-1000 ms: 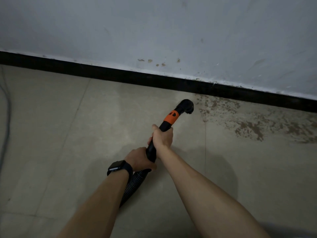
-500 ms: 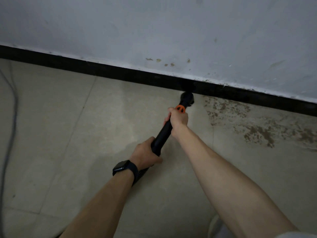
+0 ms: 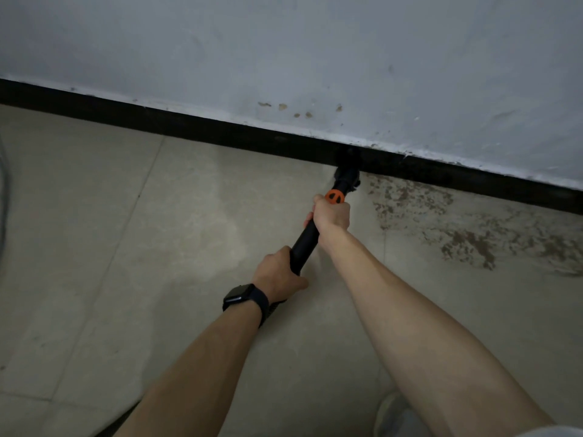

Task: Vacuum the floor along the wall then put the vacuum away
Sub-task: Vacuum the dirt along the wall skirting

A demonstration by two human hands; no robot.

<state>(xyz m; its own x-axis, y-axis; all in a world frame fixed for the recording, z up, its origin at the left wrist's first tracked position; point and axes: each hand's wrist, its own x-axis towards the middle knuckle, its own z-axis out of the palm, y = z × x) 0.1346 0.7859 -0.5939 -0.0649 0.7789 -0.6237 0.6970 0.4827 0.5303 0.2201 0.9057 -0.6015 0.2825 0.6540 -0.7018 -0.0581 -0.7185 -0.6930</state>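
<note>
Vacuum wand [image 3: 304, 244], black with an orange collar [image 3: 335, 197], slanted from the person up toward the baseboard [image 3: 189, 127]. Nozzle [image 3: 346, 176] right at the foot of the baseboard, black against black, so true contact hard to tell.

Right hand [image 3: 332, 214] the nearer one to the baseboard: arm stretched almost straight, fingers pressed together and curled round the wand just below the collar, top of the fist touching the orange. Left hand [image 3: 277, 274] farther back from the baseboard, lower on the wand: fingers wrapped tight round the tube, wrist a little bent, black watch [image 3: 241, 296] on it. Bare stretch of black tube between the two hands. Small piece of ribbed hose [image 3: 274, 310] just behind the left wrist, on the side away from the baseboard.

Brown dirt [image 3: 467, 244] on the pale floor [image 3: 126, 247] along the baseboard, beginning just beside the nozzle. Grey-white wall [image 3: 284, 42] above the baseboard, with a few brown spots. Grey cable [image 3: 2, 184] on the floor near the far left end of the baseboard. Tip of a shoe [image 3: 391, 414] well away from the baseboard, beside the right forearm.

Compared with one second ago: nozzle then clearly short of the baseboard, now up against it. Right hand then lower on the wand, with the whole collar free above it; now up at the collar, with only the top of the orange showing. Hands then almost touching, now apart. Both arms more stretched. Long piece of hose visible then, now almost all hidden under the left wrist.
</note>
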